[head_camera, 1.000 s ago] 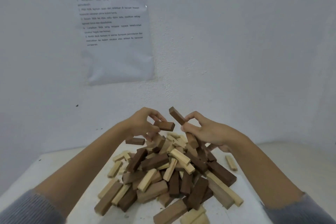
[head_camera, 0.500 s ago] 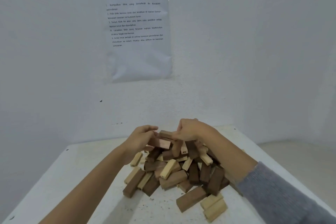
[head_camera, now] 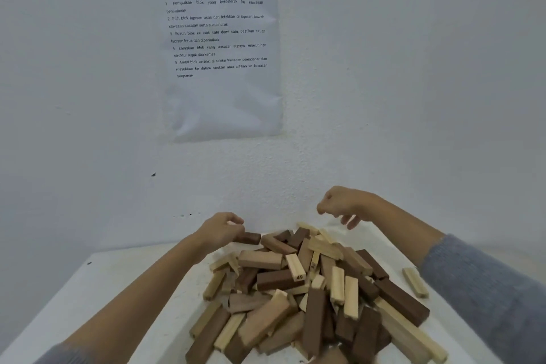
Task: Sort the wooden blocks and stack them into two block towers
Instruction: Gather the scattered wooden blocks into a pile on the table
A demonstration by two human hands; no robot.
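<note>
A heap of wooden blocks (head_camera: 310,292), dark brown, mid brown and pale, lies jumbled on a white table (head_camera: 124,284). My left hand (head_camera: 220,229) sits at the heap's far left edge and grips one end of a dark brown block (head_camera: 249,238) that lies level just above the pile. My right hand (head_camera: 344,205) hovers above the far right of the heap with fingers loosely curled and nothing in them. A single pale block (head_camera: 415,282) lies apart on the right, close to my right forearm.
A white wall stands right behind the table, with a printed instruction sheet (head_camera: 221,47) taped to it. The table's left edge (head_camera: 44,313) runs diagonally toward me. Bare tabletop shows left of the heap.
My right hand has lifted off the pile and moved right, now holding nothing. My left hand stays at the heap's far left with a dark block. The camera has tilted.
</note>
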